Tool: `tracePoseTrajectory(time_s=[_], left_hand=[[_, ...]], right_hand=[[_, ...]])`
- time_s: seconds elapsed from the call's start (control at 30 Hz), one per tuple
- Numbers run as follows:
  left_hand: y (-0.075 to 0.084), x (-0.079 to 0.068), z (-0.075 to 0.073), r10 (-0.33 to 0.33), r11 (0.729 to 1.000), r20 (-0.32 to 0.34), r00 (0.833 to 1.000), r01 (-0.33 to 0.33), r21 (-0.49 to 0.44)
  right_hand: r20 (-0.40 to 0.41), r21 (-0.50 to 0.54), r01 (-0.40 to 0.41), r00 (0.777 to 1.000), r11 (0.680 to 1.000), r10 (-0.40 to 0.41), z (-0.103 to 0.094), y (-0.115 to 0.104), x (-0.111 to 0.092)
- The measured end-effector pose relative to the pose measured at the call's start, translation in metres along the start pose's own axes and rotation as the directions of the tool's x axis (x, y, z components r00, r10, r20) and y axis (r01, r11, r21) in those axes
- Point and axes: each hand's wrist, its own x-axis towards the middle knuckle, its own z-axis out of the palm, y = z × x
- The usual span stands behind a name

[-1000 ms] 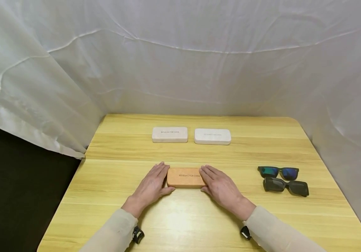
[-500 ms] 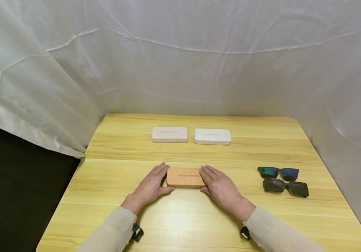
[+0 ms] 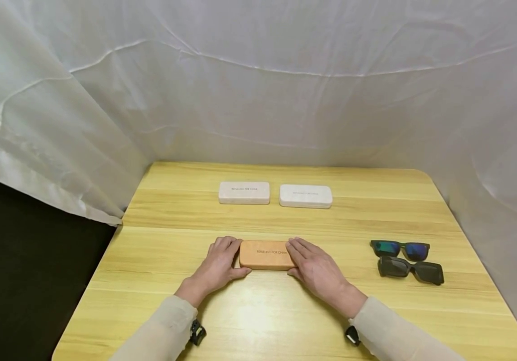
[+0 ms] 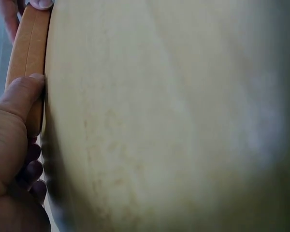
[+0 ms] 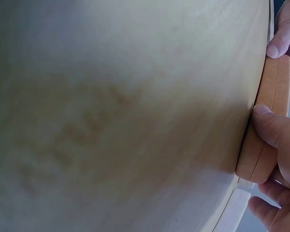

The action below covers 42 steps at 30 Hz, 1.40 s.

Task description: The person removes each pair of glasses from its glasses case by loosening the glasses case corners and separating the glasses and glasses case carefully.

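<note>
An orange glasses case (image 3: 265, 254), closed and lettered on its lid, lies on the table between my two hands. At its left end my left hand (image 3: 213, 268) grips it, thumb (image 4: 26, 92) along the near side and the other fingers toward the far side. My right hand (image 3: 319, 273) holds the right end in the same way, its thumb (image 5: 270, 124) against the near side and its fingertips over the lid's edge. In the right wrist view a seam runs along the side of the orange case (image 5: 269, 92). Fingers at the far side are partly hidden.
Two closed pale glasses cases, a pinkish one (image 3: 243, 193) and a white one (image 3: 305, 196), lie side by side farther back. To the right are blue-green mirrored sunglasses (image 3: 400, 249) and black sunglasses (image 3: 410, 271), close together. White curtains (image 3: 285, 110) surround the wooden table (image 3: 159, 250).
The left hand's fingers have bent and drawn back slightly at the case's left end. The right hand and the orange case have stayed in place.
</note>
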Motion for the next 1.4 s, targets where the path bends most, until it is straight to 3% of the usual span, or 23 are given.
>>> tracePoseTrajectory(time_s=[0.57, 0.87, 1.2, 1.4], left_hand=[[0.001, 0.0, -0.002, -0.027, 0.999, 0.017, 0.999, 0.028, -0.022], [0.001, 0.002, -0.001, -0.026, 0.999, 0.009, 1.0, 0.027, -0.024], [0.0, 0.003, -0.002, -0.032, 0.999, 0.014, 0.999, 0.033, -0.039], [0.0, 0.003, -0.002, -0.032, 0.998, 0.016, 0.999, 0.033, -0.045]], right_hand=[[-0.039, 0.007, 0.002, 0.999, 1.0, -0.002, 0.001, 0.001, 0.001], [0.049, 0.077, -0.073, 0.996, 0.994, 0.069, -0.005, 0.0, 0.003], [-0.004, 0.064, -0.002, 1.0, 0.998, 0.002, -0.008, 0.005, 0.007], [0.051, 0.118, -0.032, 0.998, 0.992, 0.026, -0.013, 0.007, 0.01]])
